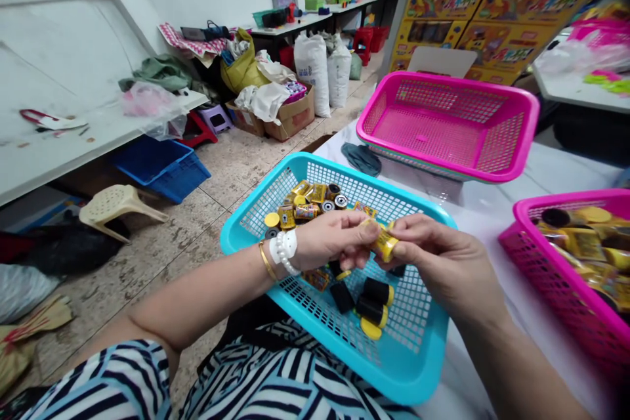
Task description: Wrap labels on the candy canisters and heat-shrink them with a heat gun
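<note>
Both hands meet above a blue plastic basket [423, 367], pinching one small yellow printed canister [384, 243] between them. My left hand [339, 236] has thumb and fingers closed at the canister's left end. At its other end, the fingers of my right hand [433, 249] are closed on it. Below, in the basket, lie black canisters with yellow caps [371, 308] and a loose black piece [342, 296]. Several yellow-labelled canisters [308, 210] are heaped toward the far left side of the basket. My fingers hide part of the held canister.
An upright pink basket [529, 125] stands on the white table [497, 203] beyond. Another pink basket [541, 275] at right is filled with yellow-labelled canisters. A dark cloth bundle [361, 159] lies between baskets. A cream stool [115, 203] stands left on the floor.
</note>
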Available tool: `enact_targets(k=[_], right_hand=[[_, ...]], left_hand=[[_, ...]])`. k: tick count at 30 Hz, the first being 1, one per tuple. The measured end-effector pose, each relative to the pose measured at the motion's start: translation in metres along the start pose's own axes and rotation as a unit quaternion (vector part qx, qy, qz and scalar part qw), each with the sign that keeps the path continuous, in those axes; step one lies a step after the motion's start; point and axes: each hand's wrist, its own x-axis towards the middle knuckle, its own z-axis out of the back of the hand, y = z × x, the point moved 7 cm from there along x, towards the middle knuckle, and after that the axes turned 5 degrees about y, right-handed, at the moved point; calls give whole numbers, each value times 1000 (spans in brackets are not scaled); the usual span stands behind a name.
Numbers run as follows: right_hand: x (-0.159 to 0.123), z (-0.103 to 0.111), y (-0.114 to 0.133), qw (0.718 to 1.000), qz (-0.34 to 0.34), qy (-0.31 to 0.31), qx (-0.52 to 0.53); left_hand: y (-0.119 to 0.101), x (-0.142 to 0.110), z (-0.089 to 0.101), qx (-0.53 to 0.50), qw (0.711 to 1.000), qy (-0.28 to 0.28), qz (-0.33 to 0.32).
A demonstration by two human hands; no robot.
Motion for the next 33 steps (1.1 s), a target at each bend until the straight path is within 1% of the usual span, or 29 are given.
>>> enact_targets(k=[1,3,4,6,8,10,13,14,15,16,17,18,19,20,21,22,23,24,25,26,27,29,30,31,33], right_hand=[[0,2,-2,1000,-3,-4,10],[-1,7,-4,1000,-3,-22,18],[-1,9,-4,999,-3,-31,17],[-1,10,-5,999,-4,-38,18],[-1,7,-4,999,-9,-37,16],[-2,2,-2,999,-10,-38,0],[-5,-1,11,994,26,-69,-80],[-6,-1,16,987,46,-76,-132],[-7,-2,22,974,64,-76,-202],[-8,-5,25,953,76,-66,-287],[-8,-9,25,921,74,-39,-380],[-8,-14,20,879,58,4,-473],[-8,-19,11,830,31,59,-554],[-10,-22,1,779,-2,119,-615],[-13,-25,-10,733,-35,176,-656],[-16,-27,-20,695,-62,224,-680],[-19,-28,-26,669,-79,257,-693],[-20,-29,-29,654,-86,274,-699],[-20,-30,-31,648,-88,281,-702],[-20,-31,-31,648,-88,281,-703],[-19,-31,-31,650,-86,279,-702],[-18,-31,-32,655,-86,277,-698],[-17,-31,-33,657,-86,277,-696],[-17,-31,-34,659,-86,276,-694],[-18,-31,-37,663,-86,275,-691]], left_hand=[[-2,-1,0,24,1000,0,4],[-5,-2,5,71,997,-22,7],[-6,-3,7,76,997,-34,5],[-6,-2,9,35,999,-40,-5],[-6,-1,7,-32,999,-20,-20],[-4,1,4,-65,998,-2,-26],[-4,2,4,-57,998,-4,-28],[-6,2,5,-46,998,-10,-30],[-9,0,8,-26,999,-21,-35],[-14,-2,13,5,998,-38,-43],[-20,-6,20,48,995,-64,-53],[-27,-11,28,103,988,-98,-64],[-35,-17,37,172,972,-141,-75],[-45,-25,46,252,945,-189,-87],[-54,-33,54,336,906,-240,-98],[-62,-41,59,415,857,-288,-107],[-68,-49,62,482,804,-328,-113],[-71,-55,62,535,760,-351,-114],[-70,-58,59,573,732,-351,-111],[-65,-57,54,598,726,-323,-101],[-56,-55,47,616,735,-269,-85],[-33,-52,29,639,757,-130,-41],[-21,-52,20,650,757,-72,-17],[-11,-53,15,662,748,-35,8],[5,-55,12,685,727,-1,50]])
